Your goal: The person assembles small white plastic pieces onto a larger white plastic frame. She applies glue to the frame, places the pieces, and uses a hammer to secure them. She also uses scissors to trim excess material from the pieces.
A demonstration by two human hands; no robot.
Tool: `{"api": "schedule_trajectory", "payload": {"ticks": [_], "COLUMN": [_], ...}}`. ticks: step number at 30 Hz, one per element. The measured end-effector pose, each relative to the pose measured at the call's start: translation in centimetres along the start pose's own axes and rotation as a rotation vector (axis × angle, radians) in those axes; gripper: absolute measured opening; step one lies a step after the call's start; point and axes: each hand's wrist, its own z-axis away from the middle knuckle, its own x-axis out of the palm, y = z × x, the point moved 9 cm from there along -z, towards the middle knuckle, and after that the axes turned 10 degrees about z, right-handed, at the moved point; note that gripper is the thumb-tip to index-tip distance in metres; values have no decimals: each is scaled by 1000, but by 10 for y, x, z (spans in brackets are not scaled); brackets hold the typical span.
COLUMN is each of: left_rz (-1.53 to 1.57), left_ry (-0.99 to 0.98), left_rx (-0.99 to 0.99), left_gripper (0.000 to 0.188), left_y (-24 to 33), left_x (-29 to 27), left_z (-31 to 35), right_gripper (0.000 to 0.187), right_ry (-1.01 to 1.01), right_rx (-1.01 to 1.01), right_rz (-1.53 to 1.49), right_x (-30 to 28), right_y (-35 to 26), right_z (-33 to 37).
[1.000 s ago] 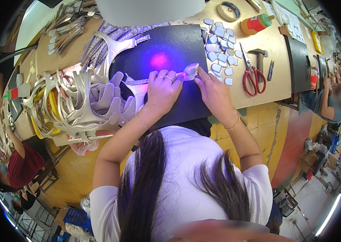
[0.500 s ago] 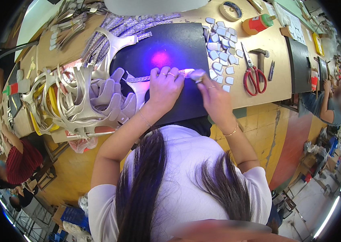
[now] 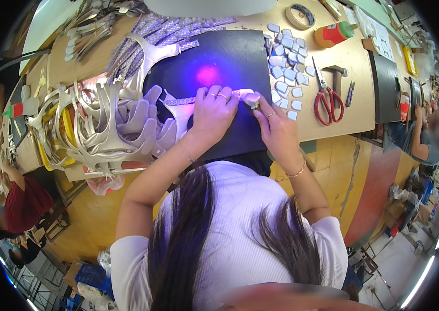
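Observation:
My left hand (image 3: 212,118) is closed over a braided strap (image 3: 178,101), pressing it on the black work mat (image 3: 230,57). The strap's pale end sticks out to the right of my fingers. At that end my right hand (image 3: 280,128) pinches a small silvery-white piece (image 3: 251,98) between thumb and fingers. The piece touches or nearly touches the strap's end; the exact contact is too small to tell. Left of my left hand, a pale cut-out shoe upper (image 3: 180,120) lies joined to or beneath the strap. A pink-violet light glows on the mat.
Several rounded pale tabs (image 3: 289,75) lie right of the mat. Beyond them are red-handled scissors (image 3: 327,106), a hammer (image 3: 336,85), a small cutter (image 3: 350,93), a glue bottle (image 3: 336,34) and a tape roll (image 3: 300,16). Cut-out uppers (image 3: 100,127) pile at left; braided straps (image 3: 141,44) lie behind.
My right hand has shifted slightly, and the silvery-white piece, blurred before, now shows sharply at the strap's end. My left hand keeps its hold on the strap.

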Motion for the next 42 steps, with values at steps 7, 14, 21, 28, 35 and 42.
{"api": "schedule_trajectory", "payload": {"ticks": [7, 14, 21, 28, 35, 42], "left_rz": [33, 36, 34, 32, -2, -3], "left_ry": [-24, -33, -36, -65, -74, -86], "left_rx": [8, 5, 21, 15, 23, 26], "left_gripper": [19, 19, 20, 20, 21, 19], "left_y": [1, 1, 3, 3, 4, 4], "left_x": [1, 0, 0, 2, 1, 2], "left_z": [2, 1, 3, 2, 1, 1], "right_gripper": [44, 44, 42, 43, 43, 40], "right_ry": [-96, 91, 182, 26, -51, -216], "right_rx": [13, -27, 17, -19, -51, 0], "right_rz": [-2, -76, -153, -45, 37, 20], "right_x": [11, -10, -20, -8, -2, 13], "right_y": [1, 0, 4, 2, 1, 4], "right_z": [3, 5, 2, -7, -21, -30]}}
